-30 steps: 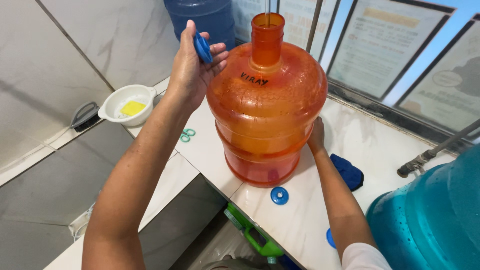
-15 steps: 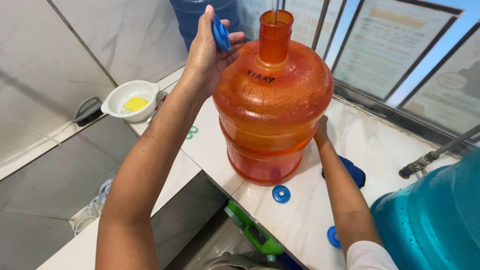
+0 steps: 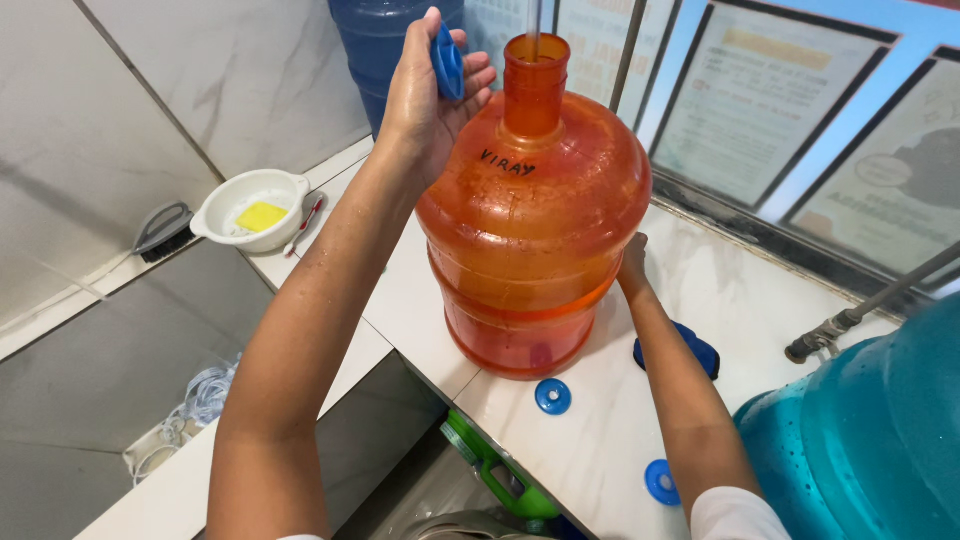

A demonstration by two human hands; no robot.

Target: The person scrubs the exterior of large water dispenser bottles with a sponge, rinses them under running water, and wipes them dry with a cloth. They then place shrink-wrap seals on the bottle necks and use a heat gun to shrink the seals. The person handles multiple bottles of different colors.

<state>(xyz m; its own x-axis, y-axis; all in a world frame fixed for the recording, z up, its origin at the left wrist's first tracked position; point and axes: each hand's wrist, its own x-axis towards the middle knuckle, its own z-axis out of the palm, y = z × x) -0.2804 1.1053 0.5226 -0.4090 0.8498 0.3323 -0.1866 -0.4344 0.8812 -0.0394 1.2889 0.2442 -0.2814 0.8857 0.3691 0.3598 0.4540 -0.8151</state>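
Left hand (image 3: 425, 95) raised beside neck of orange water jug (image 3: 535, 230), fingers curled narrow round a blue cap (image 3: 447, 60), cap held on edge betw. thumb and fingertips, just left of jug mouth. Heel of hand near or touching jug shoulder; can't tell which. Wet forearm stretched up from lower left.

Right hand (image 3: 633, 268) low on far right side of jug, pressed against wall near the base, mostly hidden behind the plastic; how far open, can't tell. No object seen in it.

Jug upright on white counter (image 3: 640, 440), close to front edge, mouth open, thin pipe (image 3: 534, 25) coming down into neck from above. Dark handwriting on shoulder.

On counter: blue cap on counter (image 3: 552, 396) just in front of jug base, 2nd loose cap (image 3: 662, 481) nearer the right arm, dark blue sponge-like pad (image 3: 682, 350) right of right wrist. Teal jug (image 3: 865, 440) at lower right, beaded w/ droplets. Metal tap (image 3: 840, 325) above it.

Far left: white bowl (image 3: 250, 208) w/ yellow sponge inside, brush (image 3: 163, 230) beside it on ledge. Dark blue jug (image 3: 385, 45) behind left hand. Grey-white marble wall at left, framed posters behind glass at right. Green object (image 3: 495, 470) under counter edge.
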